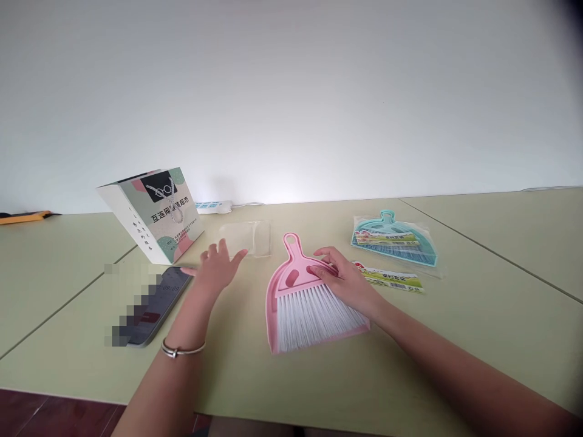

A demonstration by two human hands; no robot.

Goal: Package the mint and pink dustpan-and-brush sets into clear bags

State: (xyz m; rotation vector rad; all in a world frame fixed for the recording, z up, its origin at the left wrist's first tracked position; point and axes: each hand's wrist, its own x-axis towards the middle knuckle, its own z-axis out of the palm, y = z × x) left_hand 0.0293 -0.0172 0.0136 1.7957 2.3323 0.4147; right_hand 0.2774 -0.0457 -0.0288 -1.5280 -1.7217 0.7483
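Observation:
My right hand [341,279] grips the right edge of a pink dustpan [271,303], which has a matching brush [310,315] with white bristles nested in it. The thumb lies on the front, over the brush's right slot; the other fingers go round the far edge. My left hand [218,267] holds nothing, its fingers spread, beside a clear plastic bag [248,238] on the table. Behind my right hand lies a loose green and white label card [396,280]. Farther back is a teal dustpan and brush set [389,226], still wrapped in clear plastic with its own label.
A patterned paper gift bag [168,212] with rope handles stands at the back left. In front of it lies a phone [159,303], partly covered by pixelation. A white power strip [216,207] sits by the wall. An orange object [25,216] is at the far left on the pale table [478,346].

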